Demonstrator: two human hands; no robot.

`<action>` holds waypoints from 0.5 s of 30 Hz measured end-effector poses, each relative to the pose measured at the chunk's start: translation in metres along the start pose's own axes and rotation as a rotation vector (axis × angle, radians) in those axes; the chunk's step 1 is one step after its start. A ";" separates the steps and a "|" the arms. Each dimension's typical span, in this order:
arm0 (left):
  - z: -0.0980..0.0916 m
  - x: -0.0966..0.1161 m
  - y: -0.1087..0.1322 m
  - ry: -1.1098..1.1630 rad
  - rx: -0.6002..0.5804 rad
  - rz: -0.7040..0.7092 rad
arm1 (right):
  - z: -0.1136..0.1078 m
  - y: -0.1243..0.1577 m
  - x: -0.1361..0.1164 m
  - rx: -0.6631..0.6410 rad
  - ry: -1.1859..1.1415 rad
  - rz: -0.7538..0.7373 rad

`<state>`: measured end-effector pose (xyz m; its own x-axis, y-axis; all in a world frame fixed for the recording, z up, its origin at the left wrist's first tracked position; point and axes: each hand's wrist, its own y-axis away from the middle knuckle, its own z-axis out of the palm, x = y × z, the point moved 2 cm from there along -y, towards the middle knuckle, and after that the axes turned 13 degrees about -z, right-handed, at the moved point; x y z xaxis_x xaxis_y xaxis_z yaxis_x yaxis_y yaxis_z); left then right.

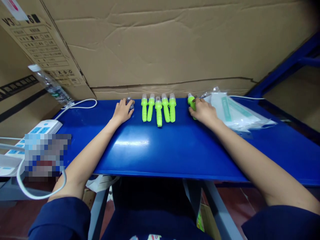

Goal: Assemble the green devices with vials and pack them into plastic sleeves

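Several lime-green tubes with clear caps (158, 108) lie side by side near the far edge of the blue table (155, 150). My right hand (203, 111) is closed around one more green tube (191, 101), just right of the row. My left hand (122, 111) rests on the table left of the row, its fingertips curled on a small clear piece (130, 101) that I cannot make out well.
A pile of clear plastic bags (235, 111) lies at the right of the table. Cardboard boxes (160, 43) wall off the back. A plastic water bottle (51, 86) leans at the left, above a white power strip (37, 131) with cables. A blue frame (287, 66) stands right.
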<state>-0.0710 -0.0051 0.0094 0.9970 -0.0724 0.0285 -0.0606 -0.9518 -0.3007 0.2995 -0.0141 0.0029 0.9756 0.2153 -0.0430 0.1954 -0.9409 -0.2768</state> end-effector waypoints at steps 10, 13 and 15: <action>-0.004 -0.001 0.004 0.015 0.018 0.005 | -0.012 0.005 -0.007 -0.093 -0.029 0.041; -0.005 -0.003 0.004 0.016 0.017 0.008 | -0.013 0.006 -0.006 -0.093 -0.054 0.034; -0.005 -0.004 0.004 0.004 0.015 0.009 | -0.012 0.007 -0.005 -0.069 -0.060 0.028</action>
<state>-0.0755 -0.0099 0.0132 0.9962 -0.0822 0.0294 -0.0687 -0.9464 -0.3156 0.2970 -0.0248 0.0126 0.9734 0.2021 -0.1078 0.1767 -0.9621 -0.2079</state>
